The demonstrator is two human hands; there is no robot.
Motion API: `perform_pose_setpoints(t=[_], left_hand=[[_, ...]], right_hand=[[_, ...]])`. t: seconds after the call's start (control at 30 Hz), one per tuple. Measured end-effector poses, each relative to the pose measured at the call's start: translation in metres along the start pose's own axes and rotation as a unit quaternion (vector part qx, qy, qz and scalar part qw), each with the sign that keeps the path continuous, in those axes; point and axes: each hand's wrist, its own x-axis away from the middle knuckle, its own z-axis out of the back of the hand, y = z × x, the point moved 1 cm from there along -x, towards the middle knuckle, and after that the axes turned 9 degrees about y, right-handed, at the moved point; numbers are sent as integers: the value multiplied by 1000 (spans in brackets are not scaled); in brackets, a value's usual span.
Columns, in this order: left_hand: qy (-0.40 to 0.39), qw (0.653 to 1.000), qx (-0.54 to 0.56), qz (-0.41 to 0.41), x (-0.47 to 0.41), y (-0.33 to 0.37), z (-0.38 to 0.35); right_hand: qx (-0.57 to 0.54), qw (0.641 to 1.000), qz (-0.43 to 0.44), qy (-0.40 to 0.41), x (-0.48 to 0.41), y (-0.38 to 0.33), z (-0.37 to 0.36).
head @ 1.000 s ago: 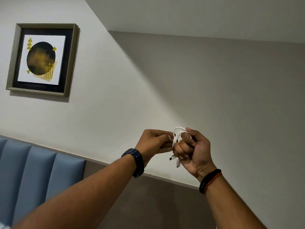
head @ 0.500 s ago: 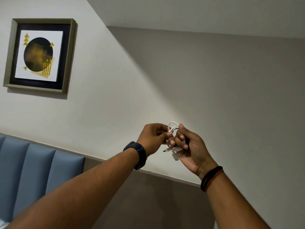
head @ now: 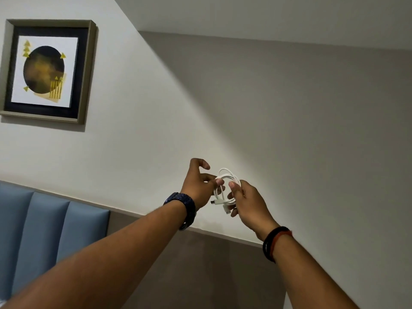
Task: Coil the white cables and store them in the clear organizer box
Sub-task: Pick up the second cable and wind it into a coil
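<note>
Head view: both arms reach up and forward from the bottom of the frame and meet just right of centre, in front of a pale wall. Between the hands is the white cable [head: 229, 175], wound into a small coil of several loops and held in the air, clear of any surface. Two plug ends stick out at the bottom of the coil, one with a dark tip pointing left.

The left hand [head: 198, 186] pinches the left side of the coil between the thumb and a fingertip, while its forefinger is raised and hooked above, off the cable. The right hand [head: 249, 204] grips the right and lower side of the coil, with the thumb pressed on the front of the loops and the other fingers curled behind them.

A dark blue wristwatch [head: 182, 206] sits on the left wrist, and black and red bands [head: 275, 240] circle the right wrist.

In the upper left of the frame hangs a framed picture [head: 48, 71] showing a dark circle with yellow marks. In the lower left is a blue padded panel [head: 44, 230] with upright seams, and a darker band of wall runs beneath the pale part.
</note>
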Motion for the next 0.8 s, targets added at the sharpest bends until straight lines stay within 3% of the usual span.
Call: perform_pose_setpoints(t=[0.2,0.33,0.57,0.63,0.8], left_hand=[[-25,989,122,84,4,-2,-2],[-59,983,151,90,7,1,0],[-113,964,206,124,6,-3,5],[-122,971,163,122,6,-4,6],[-89,993,-70,45,7,-5,0]], right_hand=[[53,998,31,14,1,-4,1],[97,993,52,36,-1,-5,1],[47,997,29,52,-2,-5,-1],[59,996,31,59,-1,-5,-3],[123,985,49,107,-3,2,-14]])
